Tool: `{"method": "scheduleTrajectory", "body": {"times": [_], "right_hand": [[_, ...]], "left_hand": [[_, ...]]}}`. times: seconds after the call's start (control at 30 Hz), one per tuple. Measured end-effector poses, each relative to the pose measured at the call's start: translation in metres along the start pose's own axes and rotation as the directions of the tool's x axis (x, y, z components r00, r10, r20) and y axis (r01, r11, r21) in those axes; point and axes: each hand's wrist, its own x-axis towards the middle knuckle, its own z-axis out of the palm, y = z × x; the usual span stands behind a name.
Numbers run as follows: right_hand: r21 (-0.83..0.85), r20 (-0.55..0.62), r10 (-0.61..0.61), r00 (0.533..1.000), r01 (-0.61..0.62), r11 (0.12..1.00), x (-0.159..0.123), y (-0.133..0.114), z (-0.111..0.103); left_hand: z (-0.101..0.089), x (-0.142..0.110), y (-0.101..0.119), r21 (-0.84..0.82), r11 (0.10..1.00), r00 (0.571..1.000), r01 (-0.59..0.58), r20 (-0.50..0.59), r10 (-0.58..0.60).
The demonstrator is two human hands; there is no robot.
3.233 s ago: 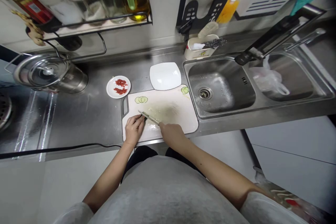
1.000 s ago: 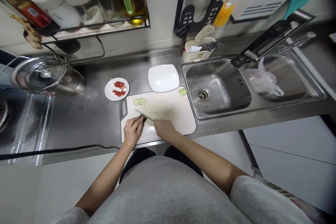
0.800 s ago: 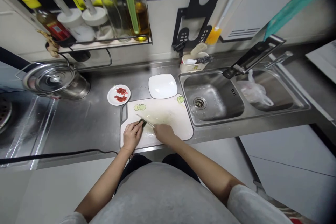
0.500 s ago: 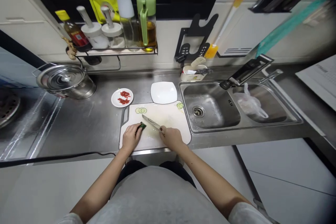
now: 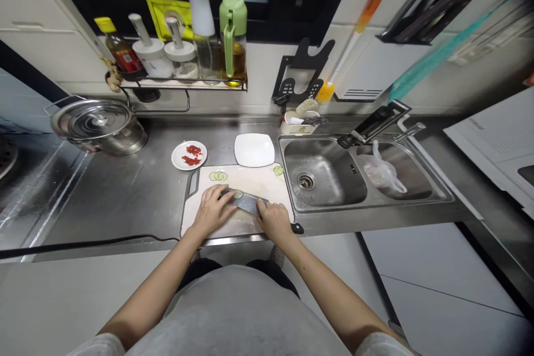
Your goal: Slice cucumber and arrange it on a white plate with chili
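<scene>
My right hand [image 5: 275,222] is closed around the handle of a knife [image 5: 250,204], whose broad blade is turned so its flat side faces up. A thin cucumber slice [image 5: 238,194] clings to the blade near its far end. My left hand [image 5: 213,208] reaches to that end, fingertips at the slice and thumb apart at the lower edge. Beneath both hands lies a white cutting board [image 5: 198,206]. Several overlapping cucumber slices [image 5: 218,176] rest at its upper left, and more cucumber slices [image 5: 278,170] lie at its upper right corner.
Behind the board stand a small plate [image 5: 177,157] of chopped red bits and a white square plate [image 5: 254,150]. A double sink [image 5: 325,178] is on the right, with a plastic bag [image 5: 384,172] in it. A lidded pot [image 5: 125,136] stands left, below a condiment rack [image 5: 200,86].
The knife blade has turned to show its flat side, with a slice on it. My left hand has moved up to the blade; the dark green piece by its fingers is out of sight.
</scene>
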Motion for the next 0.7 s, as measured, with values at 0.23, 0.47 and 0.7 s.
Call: {"method": "scheduleTrajectory", "body": {"times": [0.23,0.47,0.7], "right_hand": [[0.014,0.019,-0.007,1.0,0.007,1.0,-0.008,0.004,-0.003],[0.017,0.026,0.119,0.993,-0.119,0.993,-0.014,0.016,0.0],[0.063,0.0,0.238,0.971,-0.238,0.969,-0.025,0.034,0.011]], "left_hand": [[0.005,-0.002,0.005,-0.007,0.998,0.998,-0.063,-0.023,0.063],[0.013,0.006,0.013,-0.138,0.977,0.981,0.16,-0.09,-0.173],[0.033,0.049,-0.003,-0.107,0.741,0.748,0.663,0.051,-0.662]]}}
